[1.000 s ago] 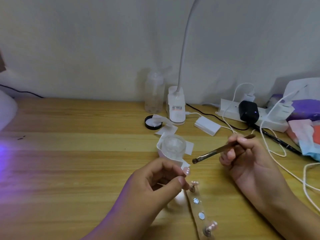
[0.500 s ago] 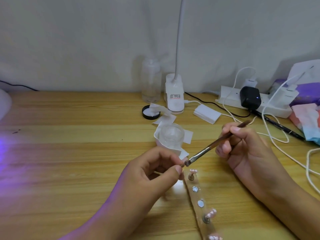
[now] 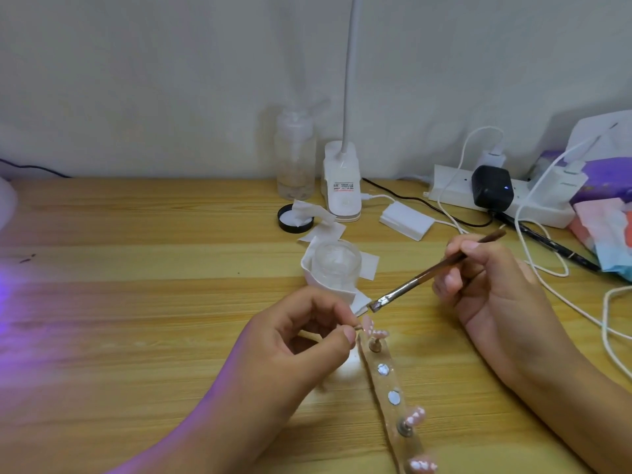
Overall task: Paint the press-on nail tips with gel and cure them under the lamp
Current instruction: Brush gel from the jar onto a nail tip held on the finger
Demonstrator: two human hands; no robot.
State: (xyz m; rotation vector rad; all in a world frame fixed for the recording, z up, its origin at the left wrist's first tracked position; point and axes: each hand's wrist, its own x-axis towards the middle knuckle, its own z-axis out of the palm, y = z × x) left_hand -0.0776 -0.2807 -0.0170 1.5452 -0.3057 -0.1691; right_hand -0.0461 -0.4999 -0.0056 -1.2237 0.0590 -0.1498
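Over the last second the right hand (image 3: pixel 496 289), gripping the gel brush (image 3: pixel 410 285), has lowered its bristles from 2 o'clock to just beside the pink nail tip (image 3: pixel 367 323), which the left hand (image 3: pixel 301 340) pinches by its stand at the holder strip's (image 3: pixel 388 384) 12 o'clock end, so a stroke looks imminent.

- Lamp neck (image 3: pixel 349 80): runs off the top edge.
- Label on the lamp base (image 3: pixel 343 185): print too small to read.
- White rounded object (image 3: pixel 5 203): cut by the left edge; cannot tell what it is.
- Peg (image 3: pixel 357 327): mostly buried in the pinch of the left hand (image 3: pixel 301 340); the pink nail tip (image 3: pixel 367 323) on it is blurred.
- Brush (image 3: pixel 410 285): mid-handle hidden inside the curled fingers of the right hand (image 3: pixel 496 289).
- Holder strip (image 3: pixel 393 398): leaves the bottom edge, its last tip cropped.
- Glass jar (image 3: pixel 337 265): contents unclear.
- Packets (image 3: pixel 602 227) and white cable (image 3: pixel 604 319): cut by the right edge.
- Both forearms: cut by the bottom edge.
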